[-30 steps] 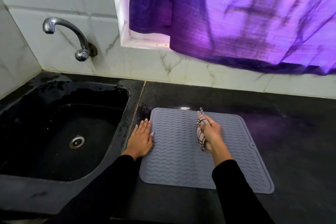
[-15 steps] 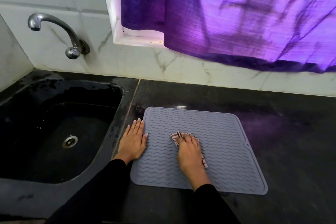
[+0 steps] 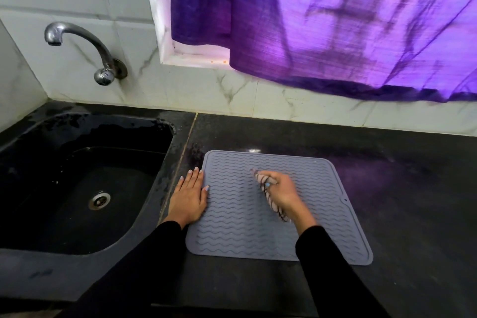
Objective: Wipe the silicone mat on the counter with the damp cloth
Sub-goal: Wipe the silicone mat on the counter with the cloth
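A grey silicone mat [image 3: 240, 227] with wavy ridges lies flat on the black counter [image 3: 413, 201], just right of the sink. My right hand [image 3: 285, 195] is over the mat's middle, shut on a bunched checked cloth [image 3: 271, 201] that touches the mat; the cloth is motion-blurred. My left hand [image 3: 188, 199] lies flat, fingers together, on the mat's left edge and the counter beside it. Both arms wear black sleeves.
A black sink [image 3: 77, 188] with a metal drain [image 3: 99, 200] sits at the left, a chrome tap [image 3: 85, 49] on the tiled wall above it. A purple curtain [image 3: 335, 20] hangs over the window behind the counter.
My right hand swept the cloth from the mat's far middle down toward me and leftward, then back up toward the centre. My left hand stayed on the mat's left edge.
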Available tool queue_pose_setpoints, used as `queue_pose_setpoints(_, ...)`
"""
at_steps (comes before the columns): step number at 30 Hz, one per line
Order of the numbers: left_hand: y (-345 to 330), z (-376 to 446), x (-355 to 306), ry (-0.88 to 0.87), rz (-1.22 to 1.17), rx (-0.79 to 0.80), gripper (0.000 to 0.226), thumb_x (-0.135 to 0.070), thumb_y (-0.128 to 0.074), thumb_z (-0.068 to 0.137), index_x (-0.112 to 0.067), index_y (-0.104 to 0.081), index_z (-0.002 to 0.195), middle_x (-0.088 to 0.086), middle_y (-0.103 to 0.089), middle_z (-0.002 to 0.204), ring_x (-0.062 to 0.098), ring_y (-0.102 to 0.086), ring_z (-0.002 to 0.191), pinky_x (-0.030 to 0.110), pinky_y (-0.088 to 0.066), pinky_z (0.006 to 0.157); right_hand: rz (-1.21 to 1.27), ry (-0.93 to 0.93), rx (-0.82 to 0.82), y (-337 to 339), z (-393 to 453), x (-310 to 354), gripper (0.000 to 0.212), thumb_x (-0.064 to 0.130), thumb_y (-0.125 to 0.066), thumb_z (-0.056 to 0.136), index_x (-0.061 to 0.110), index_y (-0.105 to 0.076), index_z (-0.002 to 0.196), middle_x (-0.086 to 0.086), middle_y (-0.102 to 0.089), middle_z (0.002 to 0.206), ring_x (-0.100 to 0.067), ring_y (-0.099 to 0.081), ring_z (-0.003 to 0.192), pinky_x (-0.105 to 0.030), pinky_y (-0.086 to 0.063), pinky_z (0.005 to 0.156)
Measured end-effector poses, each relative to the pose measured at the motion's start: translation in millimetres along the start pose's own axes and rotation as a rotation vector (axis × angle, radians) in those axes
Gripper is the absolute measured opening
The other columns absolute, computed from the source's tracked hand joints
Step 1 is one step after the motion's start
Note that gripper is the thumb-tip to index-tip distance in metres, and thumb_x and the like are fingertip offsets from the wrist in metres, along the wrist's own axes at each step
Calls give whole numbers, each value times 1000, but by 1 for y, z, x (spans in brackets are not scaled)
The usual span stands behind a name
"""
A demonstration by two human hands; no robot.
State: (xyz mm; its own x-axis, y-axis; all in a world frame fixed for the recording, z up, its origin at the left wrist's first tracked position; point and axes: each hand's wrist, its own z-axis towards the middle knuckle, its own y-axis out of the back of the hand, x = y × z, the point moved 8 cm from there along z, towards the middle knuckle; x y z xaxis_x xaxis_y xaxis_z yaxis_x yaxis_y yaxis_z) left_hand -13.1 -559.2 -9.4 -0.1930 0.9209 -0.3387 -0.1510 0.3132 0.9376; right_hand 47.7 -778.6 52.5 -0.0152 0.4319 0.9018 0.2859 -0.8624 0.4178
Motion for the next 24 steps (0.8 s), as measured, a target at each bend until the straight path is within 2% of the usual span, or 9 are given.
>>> queue_pose_setpoints(2,0,-1,1,4,20,-3,92,-56,12,70,-12,-13,147,4,-10,156,16,-5,145,32,2,116,-388,139,82,-22,-12,4,25,16,-57,92,18,-69,115,3,-66,117,-9,-56,114,-17,-40,97)
queue_pose_setpoints(6,0,0,1,6,27,-10,90,-56,12,71,-13,-13,147,3,-11,156,15,-5,145,31,2,116,-989,81,61,-55,-32,-6,39,11,-37,97,20,-49,133,-11,-40,139,-33,-33,130,-46,-23,114)
queue_pose_setpoints(9,0,0,2,6,17,-17,89,-55,10,73,-12,-13,147,4,-12,156,15,-5,145,30,2,116,-1147,39,31,-66,-32,6,38,9,-33,97,14,-48,132,-15,-38,138,-40,-29,131,-58,-19,112)
queue_pose_setpoints(13,0,0,1,2,6,-17,87,-55,9,74,-12,-13,147,4,-12,156,16,-6,145,31,3,116,-1264,12,48,-77,-25,12,37,10,-36,96,11,-49,131,-15,-38,137,-43,-28,130,-61,-20,108)
queue_pose_setpoints(17,2,-1,0,-4,-15,-28,87,-55,7,75,-11,-16,146,5,-14,156,17,-8,144,32,0,116,-1130,-6,109,-65,-18,7,35,12,-37,97,15,-53,127,-10,-42,135,-36,-35,127,-52,-30,106)
queue_pose_setpoints(19,3,-1,0,-5,-7,-27,88,-55,8,74,-12,-15,147,4,-13,156,16,-7,144,32,1,116,-871,-27,110,-50,-8,2,27,13,-49,93,20,-64,115,-9,-53,128,-32,-46,122,-40,-38,103)
queue_pose_setpoints(21,3,-1,0,-5,4,-32,88,-55,9,74,-13,-16,147,4,-14,156,16,-7,144,32,1,116,-416,-143,86,-31,-4,3,21,6,-56,87,16,-72,95,-11,-67,114,-28,-59,113,-29,-47,95)
queue_pose_setpoints(23,3,-1,0,-4,0,-38,87,-55,8,75,-13,-17,146,4,-15,156,16,-8,144,32,0,116,-150,-225,-50,-7,2,2,23,3,-55,88,8,-72,102,-13,-68,114,-26,-61,113,-22,-45,90)
queue_pose_setpoints(24,3,-1,0,-4,6,-42,87,-55,8,75,-13,-17,146,4,-15,156,16,-8,144,31,0,116,-183,-217,-120,3,4,3,25,6,-54,90,9,-71,108,-13,-67,116,-27,-59,114,-24,-44,91)
